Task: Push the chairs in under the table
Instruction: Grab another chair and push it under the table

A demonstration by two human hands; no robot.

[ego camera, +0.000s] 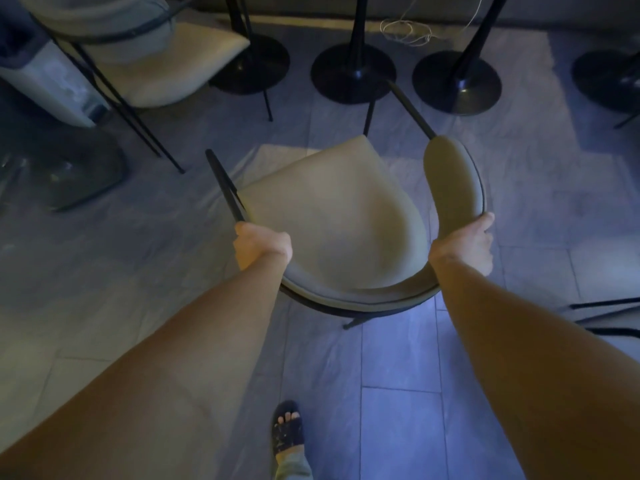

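A beige padded chair with a curved backrest and thin black legs stands on the tiled floor in front of me. My left hand grips the left end of its backrest, where the black frame begins. My right hand grips the right side of the padded backrest. Beyond the chair stand several round black pedestal bases; the table top itself is out of view. A second beige chair sits at the upper left, its seat close to the leftmost base.
A white bin-like appliance stands at the far left beside a dark glass shape on the floor. A loose cord lies by the back wall. Black chair legs poke in at the right edge. My sandalled foot is at the bottom.
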